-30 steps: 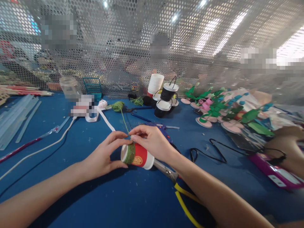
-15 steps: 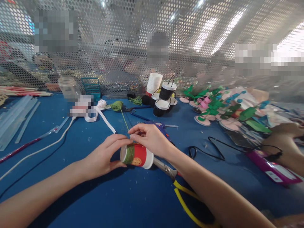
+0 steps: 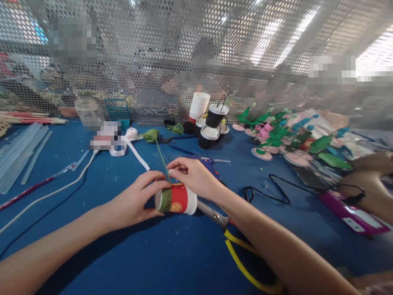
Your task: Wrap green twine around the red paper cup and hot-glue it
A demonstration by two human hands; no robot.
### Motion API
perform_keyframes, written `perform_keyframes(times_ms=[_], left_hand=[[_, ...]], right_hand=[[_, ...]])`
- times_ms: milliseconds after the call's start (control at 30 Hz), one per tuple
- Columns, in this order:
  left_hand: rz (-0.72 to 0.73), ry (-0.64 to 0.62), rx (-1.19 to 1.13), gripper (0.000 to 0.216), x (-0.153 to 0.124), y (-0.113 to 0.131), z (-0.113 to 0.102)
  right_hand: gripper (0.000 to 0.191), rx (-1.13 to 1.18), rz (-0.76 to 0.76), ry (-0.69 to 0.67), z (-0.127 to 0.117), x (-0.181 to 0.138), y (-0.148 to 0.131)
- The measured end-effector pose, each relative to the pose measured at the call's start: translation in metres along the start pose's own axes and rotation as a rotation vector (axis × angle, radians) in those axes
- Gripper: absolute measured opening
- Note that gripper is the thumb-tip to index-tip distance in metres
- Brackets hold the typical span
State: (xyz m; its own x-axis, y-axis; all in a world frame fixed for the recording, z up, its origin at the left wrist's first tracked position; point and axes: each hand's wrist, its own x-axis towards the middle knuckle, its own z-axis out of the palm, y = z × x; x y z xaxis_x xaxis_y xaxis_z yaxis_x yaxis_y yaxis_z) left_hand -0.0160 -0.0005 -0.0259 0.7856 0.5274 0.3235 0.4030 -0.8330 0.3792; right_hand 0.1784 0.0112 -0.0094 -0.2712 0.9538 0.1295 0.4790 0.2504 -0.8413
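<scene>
A red and white paper cup (image 3: 181, 200) lies on its side over the blue table, with green yarn (image 3: 166, 200) wound around its base end. My left hand (image 3: 139, 200) grips that base end, thumb below and fingers above. Just over the cup, my right hand (image 3: 192, 176) pinches the strand of green yarn between thumb and fingertips. The strand runs back to a green yarn ball (image 3: 151, 135). Scissors with yellow handles (image 3: 242, 262) lie partly under my right forearm, blades pointing at the cup.
Behind stand black yarn-covered cups (image 3: 208, 137) and a stack of white cups (image 3: 199, 105). A blue glue gun (image 3: 208, 166) lies past my right hand. Paper flowers (image 3: 273, 137), a purple power strip (image 3: 353, 215) and another person's arm (image 3: 365, 184) are at right. Glue sticks (image 3: 23, 157) lie left.
My right hand has shifted slightly, still pinching the yarn, and the strand now stands more upright at the cup. My left hand keeps its hold on the cup.
</scene>
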Motion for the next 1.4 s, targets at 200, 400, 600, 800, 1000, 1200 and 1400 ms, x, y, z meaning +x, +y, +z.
perform_keyframes(times_ms=[200,400,600,800,1000,1200,1400], left_hand=[[-0.139,-0.011,-0.098,0.050,0.002,-0.007,-0.005],[-0.308,-0.046,-0.194,0.055,0.006,-0.008,-0.006],[-0.361,-0.071,-0.223,0.052,0.008,-0.005,-0.010],[-0.460,-0.030,-0.182,0.051,0.010,-0.007,-0.013],[-0.474,-0.010,-0.150,0.050,0.009,-0.007,-0.014],[-0.446,0.009,-0.133,0.051,0.008,-0.010,-0.014],[-0.432,0.009,-0.143,0.052,0.007,-0.011,-0.015]], right_hand=[[0.025,-0.183,-0.025,-0.105,-0.013,-0.010,-0.012],[0.045,-0.312,-0.025,-0.327,-0.017,-0.016,-0.013],[0.036,-0.403,0.029,-0.151,-0.022,-0.040,-0.008],[0.017,-0.777,0.251,-0.212,-0.021,-0.076,-0.002],[0.013,-0.795,0.203,-0.236,-0.027,-0.095,0.011],[0.008,-0.824,0.095,-0.198,-0.048,-0.084,0.030],[0.009,-0.869,0.079,-0.156,-0.058,-0.066,0.040]])
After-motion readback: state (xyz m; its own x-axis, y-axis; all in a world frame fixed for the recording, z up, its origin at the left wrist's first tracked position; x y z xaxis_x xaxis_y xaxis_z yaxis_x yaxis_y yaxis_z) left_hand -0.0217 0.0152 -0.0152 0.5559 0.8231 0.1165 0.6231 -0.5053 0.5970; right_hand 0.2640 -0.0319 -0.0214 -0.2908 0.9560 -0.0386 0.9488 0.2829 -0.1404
